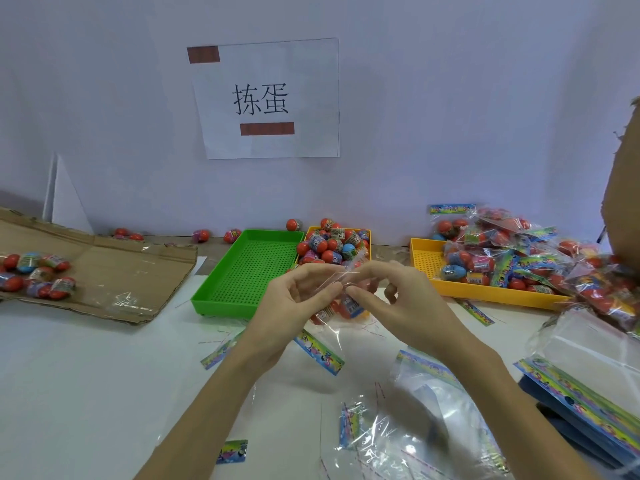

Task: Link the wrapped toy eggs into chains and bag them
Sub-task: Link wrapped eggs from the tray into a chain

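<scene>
Closest in, a heap of empty clear bags (408,427) with colourful header strips is spread on the white table (86,393), and a stack of fresh header-card bags (581,407) is kept at the right edge, probably so the next one can be grabbed fast. A few loose printed strips (320,353) are scattered under the wrists, so a bit of clutter is sitting right where the bag would be set down.

Mid-table, a clear bag of wrapped toy eggs (341,306) is held up off the surface. Its top film is pinched by the left hand (298,299) between thumb and fingers, and the same edge is pinched by the right hand (391,296) from the other side, so the mouth looks like it's being sealed or folded shut with the eggs hanging below. How many eggs are inside can't be told; they're half hidden by the hands.

Further back, a green mesh tray (249,271) is parked beside a small yellow tray of loose eggs (334,245). Filled bags (512,258) are piled in a bigger yellow tray (478,289) on the right. More eggs (34,275) are left on flattened cardboard (114,271) at left, and strays (293,224) are lined up against the wall under a paper sign (266,98).
</scene>
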Tool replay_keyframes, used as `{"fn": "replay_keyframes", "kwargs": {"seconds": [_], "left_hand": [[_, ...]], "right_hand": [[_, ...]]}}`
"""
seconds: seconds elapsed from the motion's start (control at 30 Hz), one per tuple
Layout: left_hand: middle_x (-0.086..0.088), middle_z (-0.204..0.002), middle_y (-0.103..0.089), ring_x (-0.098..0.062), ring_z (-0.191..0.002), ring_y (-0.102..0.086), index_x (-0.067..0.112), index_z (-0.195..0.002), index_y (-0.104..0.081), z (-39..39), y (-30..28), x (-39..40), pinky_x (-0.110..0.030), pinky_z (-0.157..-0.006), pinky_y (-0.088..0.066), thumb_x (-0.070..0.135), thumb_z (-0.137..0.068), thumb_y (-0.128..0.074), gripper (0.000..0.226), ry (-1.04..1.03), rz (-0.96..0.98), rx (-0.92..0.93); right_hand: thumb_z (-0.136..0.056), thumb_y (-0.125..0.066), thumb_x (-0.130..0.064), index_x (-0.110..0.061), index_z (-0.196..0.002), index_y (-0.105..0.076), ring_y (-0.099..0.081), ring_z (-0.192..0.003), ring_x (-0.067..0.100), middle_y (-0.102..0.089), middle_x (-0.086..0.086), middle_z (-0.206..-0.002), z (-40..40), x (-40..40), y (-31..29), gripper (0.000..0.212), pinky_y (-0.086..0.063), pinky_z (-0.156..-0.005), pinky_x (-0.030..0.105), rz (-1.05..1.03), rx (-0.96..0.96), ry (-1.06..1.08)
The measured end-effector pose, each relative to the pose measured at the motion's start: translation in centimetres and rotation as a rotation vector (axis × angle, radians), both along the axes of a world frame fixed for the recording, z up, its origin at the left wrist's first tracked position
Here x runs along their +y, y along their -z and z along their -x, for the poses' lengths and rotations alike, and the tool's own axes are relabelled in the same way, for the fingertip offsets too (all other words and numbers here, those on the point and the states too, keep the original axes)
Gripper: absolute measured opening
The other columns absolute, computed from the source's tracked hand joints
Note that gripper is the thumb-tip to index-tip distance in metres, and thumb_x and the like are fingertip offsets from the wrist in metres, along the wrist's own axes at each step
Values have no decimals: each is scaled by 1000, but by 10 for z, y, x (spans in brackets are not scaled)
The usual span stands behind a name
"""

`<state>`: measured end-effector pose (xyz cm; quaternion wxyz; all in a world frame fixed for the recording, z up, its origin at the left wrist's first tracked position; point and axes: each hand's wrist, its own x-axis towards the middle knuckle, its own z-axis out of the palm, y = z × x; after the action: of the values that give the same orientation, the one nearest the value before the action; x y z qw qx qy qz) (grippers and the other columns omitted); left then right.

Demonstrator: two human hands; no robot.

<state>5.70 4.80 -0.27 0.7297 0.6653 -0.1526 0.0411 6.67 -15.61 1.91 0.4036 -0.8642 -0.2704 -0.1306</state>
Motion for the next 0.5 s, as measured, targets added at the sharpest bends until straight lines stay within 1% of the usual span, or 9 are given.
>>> {"fn": "replay_keyframes", "kwargs": {"seconds": [0.07, 0.17, 0.27, 0.37, 0.43, 0.5], "left_hand": [[-7, -121, -77, -25, -118, -71, 8, -123, -72, 0, 1, 0, -37, -103, -56, 12, -91, -75, 33, -21, -37, -6], [-9, -118, -78, -26, -114, -73, 5, -122, -72, 0, 3, -2, -40, -103, -57, 5, -92, -74, 30, -42, -39, -13], [-7, -116, -78, -24, -113, -74, 6, -121, -72, 1, 2, -4, -34, -100, -58, 10, -90, -75, 31, -45, -1, -21], [-6, -115, -79, -22, -113, -74, 11, -123, -71, 1, 1, -7, -27, -93, -59, 21, -85, -78, 40, -50, 44, -10], [-7, -110, -80, -19, -108, -76, 15, -124, -69, 1, 1, -7, -21, -84, -59, 26, -86, -76, 40, -77, 82, 28], [-6, -106, -81, -16, -107, -76, 16, -124, -69, 0, 2, -7, -22, -78, -59, 31, -89, -73, 38, -126, 86, 47]], "right_hand": [[-95, -69, -35, -33, -106, -77, -53, -89, 1, -65, -28, -90, 2, 3, 0, 14, -37, -67, 11, 60, -60, 24], [-98, -66, -30, -31, -108, -78, -54, -88, 0, -69, -20, -95, 2, 6, 1, 15, -39, -67, 9, 45, -53, 25], [-99, -66, -26, -33, -109, -76, -57, -83, 4, -69, -20, -90, 1, 4, 0, 16, -42, -62, 14, -17, -51, 15], [-95, -70, -27, -31, -115, -73, -63, -82, 10, -71, -22, -95, 2, 3, -3, 21, -50, -60, 22, -160, -79, 47], [-94, -72, -26, -33, -118, -69, -64, -83, 9, -71, -24, -101, 3, 4, -6, 25, -52, -62, 19, -235, -141, 90], [-93, -74, -28, -30, -120, -66, -65, -85, 7, -69, -21, -104, 1, 6, -4, 28, -53, -66, 15, -292, -183, 184]]}}
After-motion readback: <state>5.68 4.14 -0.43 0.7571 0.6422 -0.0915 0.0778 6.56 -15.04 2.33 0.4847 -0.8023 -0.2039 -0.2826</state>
